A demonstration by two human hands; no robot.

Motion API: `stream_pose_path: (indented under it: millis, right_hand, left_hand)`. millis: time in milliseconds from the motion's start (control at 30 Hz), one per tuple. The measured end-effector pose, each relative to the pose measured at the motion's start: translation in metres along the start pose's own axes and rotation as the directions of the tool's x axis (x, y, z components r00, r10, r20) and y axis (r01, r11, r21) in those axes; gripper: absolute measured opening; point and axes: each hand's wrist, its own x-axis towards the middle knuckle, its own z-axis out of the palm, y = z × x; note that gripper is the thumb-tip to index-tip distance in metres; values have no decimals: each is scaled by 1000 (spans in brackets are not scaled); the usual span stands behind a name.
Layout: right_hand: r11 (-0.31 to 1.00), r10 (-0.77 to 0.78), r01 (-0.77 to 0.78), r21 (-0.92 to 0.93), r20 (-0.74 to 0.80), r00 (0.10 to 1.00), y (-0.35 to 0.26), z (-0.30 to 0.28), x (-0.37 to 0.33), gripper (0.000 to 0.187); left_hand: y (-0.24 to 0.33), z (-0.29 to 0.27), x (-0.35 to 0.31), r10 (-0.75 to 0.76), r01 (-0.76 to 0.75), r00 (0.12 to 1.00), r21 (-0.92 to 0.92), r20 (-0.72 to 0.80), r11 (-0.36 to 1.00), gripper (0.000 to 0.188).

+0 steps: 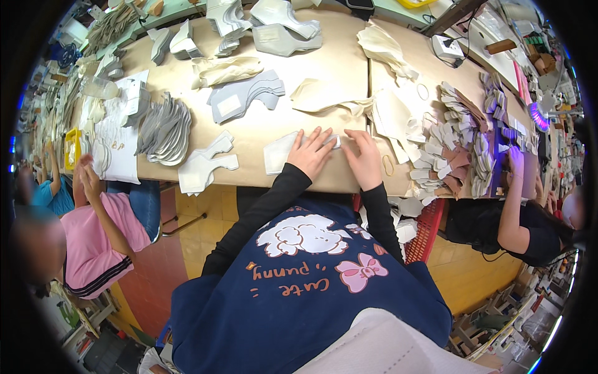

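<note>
My left hand (311, 154) lies flat with its fingers stretched out on a white cut piece (278, 153), pressing it to the brown-covered table. Just to the right, my right hand (362, 159) rests with fingers slightly bent and apart, close to that piece's right end; whether its fingertips touch the piece I cannot tell. Left of my hands lies a small stack of white forked cut pieces (200, 168). Beyond them are fanned grey pieces (244, 96) with a pale patch. Thin cream sheets (324, 96) lie crumpled past my fingers, and more cream sheets (393, 124) lie to the right.
A grey stack (165, 134) stands at left, and piles of white and brown pieces (445, 149) at right. Stacked white pieces (286, 28) line the far side. A red basket (428, 230) sits below the table's right edge. Co-workers sit on both sides, one in pink (106, 243).
</note>
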Motion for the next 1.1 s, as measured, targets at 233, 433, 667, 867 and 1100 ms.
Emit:
stream_pose_path:
  millis: [233, 433, 667, 867, 1100]
  right_hand:
    - [809, -160, 245, -534, 202, 966, -3, 13, -29, 61]
    - [941, -207, 223, -254, 87, 974, -29, 16, -6, 64]
    - [802, -347, 506, -317, 443, 827, -51, 69, 11, 69]
    - [751, -445, 629, -200, 551, 706, -59, 77, -13, 73]
    - [876, -412, 478, -63, 416, 810, -51, 74, 8, 70]
  left_hand:
    - [-1, -5, -3, 3, 4, 998, -111, 64, 994, 63]
    - [-32, -31, -30, -204, 145, 974, -431, -94, 891, 70]
    - [-42, -32, -81, -425, 425, 905, 19, -9, 905, 70]
    - [-56, -40, -82, -583, 390, 799, -609, -149, 691, 48]
    - [-50, -52, -75, -578, 447, 790, -452, -206, 772, 50]
